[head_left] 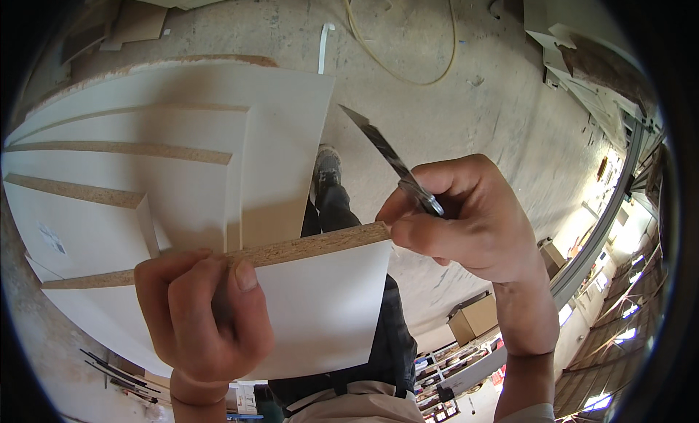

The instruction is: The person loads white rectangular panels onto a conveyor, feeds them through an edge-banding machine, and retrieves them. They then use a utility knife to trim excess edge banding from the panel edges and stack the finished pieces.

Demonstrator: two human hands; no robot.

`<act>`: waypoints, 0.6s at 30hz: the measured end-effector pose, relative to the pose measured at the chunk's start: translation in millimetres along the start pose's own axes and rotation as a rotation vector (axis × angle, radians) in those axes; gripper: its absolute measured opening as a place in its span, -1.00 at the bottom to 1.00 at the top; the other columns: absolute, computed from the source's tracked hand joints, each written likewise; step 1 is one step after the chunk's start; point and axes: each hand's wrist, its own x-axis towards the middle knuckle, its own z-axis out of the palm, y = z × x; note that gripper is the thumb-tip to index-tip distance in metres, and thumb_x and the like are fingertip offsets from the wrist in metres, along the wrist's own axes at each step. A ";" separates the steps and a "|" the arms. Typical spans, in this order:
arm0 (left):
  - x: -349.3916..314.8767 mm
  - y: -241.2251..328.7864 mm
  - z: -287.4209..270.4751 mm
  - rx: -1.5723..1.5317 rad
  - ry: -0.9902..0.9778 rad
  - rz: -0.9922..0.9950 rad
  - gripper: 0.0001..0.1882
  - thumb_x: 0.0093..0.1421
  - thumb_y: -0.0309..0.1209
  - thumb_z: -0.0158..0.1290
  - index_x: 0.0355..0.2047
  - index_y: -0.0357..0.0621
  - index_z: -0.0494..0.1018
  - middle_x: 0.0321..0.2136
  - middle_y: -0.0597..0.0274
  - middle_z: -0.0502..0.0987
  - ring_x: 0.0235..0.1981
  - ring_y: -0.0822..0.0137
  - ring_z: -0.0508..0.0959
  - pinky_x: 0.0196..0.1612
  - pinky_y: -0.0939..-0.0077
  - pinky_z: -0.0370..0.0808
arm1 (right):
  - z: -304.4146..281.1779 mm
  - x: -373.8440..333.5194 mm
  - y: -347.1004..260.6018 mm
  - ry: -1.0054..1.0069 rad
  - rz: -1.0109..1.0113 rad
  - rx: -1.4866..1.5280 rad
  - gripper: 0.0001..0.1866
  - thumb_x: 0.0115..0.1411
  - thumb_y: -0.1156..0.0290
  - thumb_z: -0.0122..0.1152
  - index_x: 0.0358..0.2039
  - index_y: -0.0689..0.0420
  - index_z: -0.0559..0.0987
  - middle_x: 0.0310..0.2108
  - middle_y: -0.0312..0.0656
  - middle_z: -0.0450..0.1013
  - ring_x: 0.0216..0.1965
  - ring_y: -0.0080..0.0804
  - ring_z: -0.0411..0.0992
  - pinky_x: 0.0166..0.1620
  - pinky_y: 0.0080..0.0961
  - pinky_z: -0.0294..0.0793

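Observation:
My right hand point(473, 219) is closed around a utility knife point(386, 150), its long blade pointing up and to the left. The knuckles are beside the right corner of a white particleboard panel point(320, 299), whose top edge is raw brown chipboard. My left hand point(204, 314) is curled over that same edge further left, thumb on the near side and fingers bent over the top. Most of the knife's handle is hidden inside my right fist. The panel stands on edge against the front of my body.
More white boards point(284, 132) with bare chipboard edges lie stacked at the left. A yellowish hose point(448, 52) and a white strip point(325, 48) lie on the concrete floor. A cardboard box point(473, 317) stands at the right. My shoe point(328, 164) shows beside the stack.

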 end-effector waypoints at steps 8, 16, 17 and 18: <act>-1.2 -0.4 -2.0 -0.018 -0.031 -0.024 -0.85 0.26 -0.47 0.18 -0.29 -0.30 0.44 -0.28 0.01 0.43 -0.36 0.23 0.47 -0.40 0.45 0.46 | 0.9 -26.4 10.5 0.289 -0.225 -0.552 -0.70 0.37 0.39 0.16 -0.19 0.46 0.64 -0.59 -0.26 0.51 -0.64 -0.65 0.40 -0.55 -0.65 0.34; -3.4 -7.1 -3.9 -0.062 -0.061 -0.009 -0.85 0.27 -0.49 0.18 -0.26 -0.28 0.44 -0.25 0.02 0.42 -0.35 0.24 0.46 -0.38 0.44 0.47 | 67.9 -87.5 -2.5 0.326 -0.020 -0.803 -0.85 0.41 0.54 0.02 -0.11 0.36 0.47 -0.63 -0.17 0.54 -0.59 -0.34 0.63 -0.49 -0.54 0.55; -3.7 -8.6 -4.4 -0.088 -0.070 -0.005 -0.85 0.27 -0.49 0.18 -0.25 -0.28 0.44 -0.24 0.02 0.42 -0.35 0.24 0.46 -0.38 0.44 0.47 | 72.7 -85.7 -3.5 0.336 -0.002 -0.796 -0.85 0.40 0.55 0.02 -0.11 0.37 0.47 -0.63 -0.17 0.54 -0.59 -0.34 0.63 -0.49 -0.53 0.55; -4.0 -9.9 -5.1 -0.115 -0.078 -0.002 -0.85 0.27 -0.49 0.18 -0.24 -0.28 0.44 -0.23 0.01 0.41 -0.35 0.24 0.46 -0.38 0.44 0.47 | 76.7 -83.3 -4.5 0.345 0.016 -0.791 -0.85 0.40 0.55 0.02 -0.11 0.37 0.47 -0.63 -0.17 0.54 -0.59 -0.34 0.62 -0.49 -0.53 0.55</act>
